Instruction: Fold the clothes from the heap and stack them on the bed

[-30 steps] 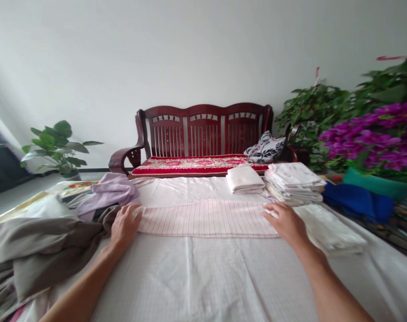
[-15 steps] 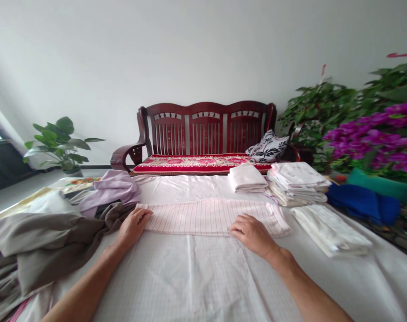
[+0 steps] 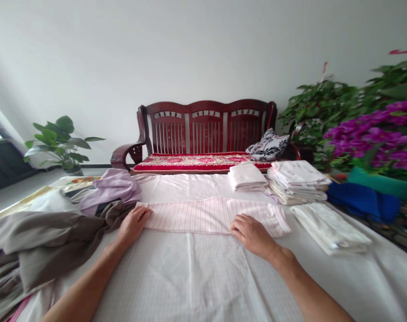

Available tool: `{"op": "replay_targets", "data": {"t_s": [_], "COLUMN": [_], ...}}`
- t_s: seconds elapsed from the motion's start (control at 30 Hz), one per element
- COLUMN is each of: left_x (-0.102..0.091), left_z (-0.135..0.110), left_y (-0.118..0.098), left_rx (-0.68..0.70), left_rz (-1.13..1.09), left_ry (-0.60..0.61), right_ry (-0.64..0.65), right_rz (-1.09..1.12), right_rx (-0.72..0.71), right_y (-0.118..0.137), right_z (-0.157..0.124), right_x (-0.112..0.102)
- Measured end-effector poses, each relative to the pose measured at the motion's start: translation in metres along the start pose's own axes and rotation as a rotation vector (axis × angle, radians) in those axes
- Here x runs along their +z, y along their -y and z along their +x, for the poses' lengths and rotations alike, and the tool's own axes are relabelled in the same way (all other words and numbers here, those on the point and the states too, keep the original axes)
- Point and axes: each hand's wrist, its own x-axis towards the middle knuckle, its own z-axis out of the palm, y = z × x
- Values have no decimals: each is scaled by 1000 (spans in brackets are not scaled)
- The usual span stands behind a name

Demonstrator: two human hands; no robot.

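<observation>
Spanning white sheet (image 3: 196, 277) (bench (image 3: 203, 129) behind): striped cloth (image 3: 196, 214)

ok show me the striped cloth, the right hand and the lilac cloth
striped cloth (image 3: 196, 215): head view, middle of the folded strip
right hand (image 3: 252, 232): head view, back of the hand
lilac cloth (image 3: 114, 187): head view, top of the bunched heap

A wide surface covered with a white checked sheet (image 3: 196, 277) carries the cloths. A long pink-striped cloth (image 3: 196, 215) lies flat across its middle. At the left edge a grey-brown fabric heap (image 3: 49, 241) sprawls, with a lilac cloth (image 3: 112, 188) just behind it. At the far right sit a small folded white cloth (image 3: 246, 177), a stack of folded white cloths (image 3: 299, 181) and, nearer, a long folded white cloth (image 3: 329, 228).
</observation>
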Motion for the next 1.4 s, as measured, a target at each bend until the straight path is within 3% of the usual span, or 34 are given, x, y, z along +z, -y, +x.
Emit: {"op": "replay_targets", "data": {"t_s": [0.27,0.43,0.57,0.7,0.83,0.93,1.07,1.23,1.4], "left_x": [-9,-12,-12,-10,-1,14,47,91,115], "left_z": [3,3,3,3,6,18,47,84,103], "left_y": [4,6,-1,-10,-22,-47,-100,-161,-197], "left_rx": [89,113,119,115,98,104,49,93,121], "left_rz": [46,78,192,322,368,249,107,142,214], "left_ry": [170,199,161,131,65,46,140,224,313], "right_ry": [-10,4,-9,52,-182,-283,-230,-156,-172], "right_rz": [55,90,104,14,-196,-359,-451,-449,-441], "right_rx": [46,43,173,412,525,579,721,759,752], "right_y": [-8,-8,-15,-37,-62,-75,-83,-87,-87], "right_z": [-2,-3,-5,-12,-17,-18,-20,-26,-28], "right_x": [1,1,-1,-6,-9,-4,7,14,13]}}
